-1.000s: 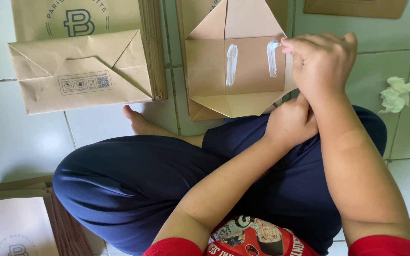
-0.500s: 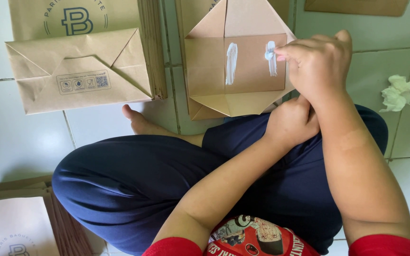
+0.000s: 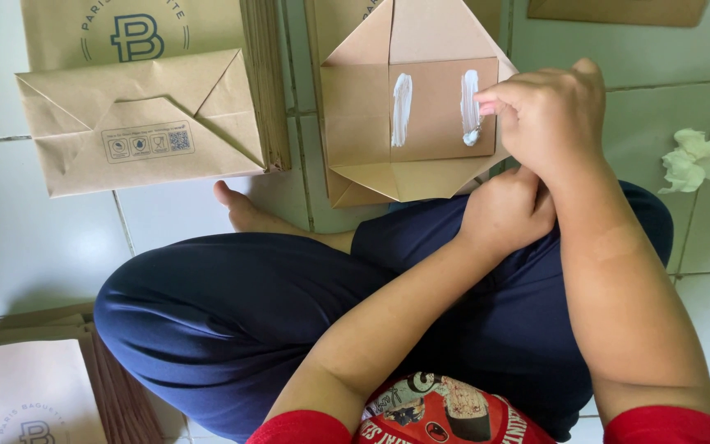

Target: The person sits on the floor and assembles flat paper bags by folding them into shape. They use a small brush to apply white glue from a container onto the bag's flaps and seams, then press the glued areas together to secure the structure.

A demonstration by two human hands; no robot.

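Observation:
A brown paper bag lies with its bottom flaps spread open in front of my crossed legs. Two white glue stripes run down its middle panel: one glue stripe on the left, the other glue stripe on the right. My right hand is curled, and its fingertip touches the right stripe. My left hand is closed in a fist below it, resting at the bag's near right corner; whether it holds anything is hidden.
A stack of finished brown bags lies at the upper left. More flat bags sit at the lower left. A crumpled white tissue lies on the white tiled floor at the right. My bare foot shows by the bag.
My right hand's fingertip has slid a little along the right glue stripe. The left hand and the bag have stayed put.

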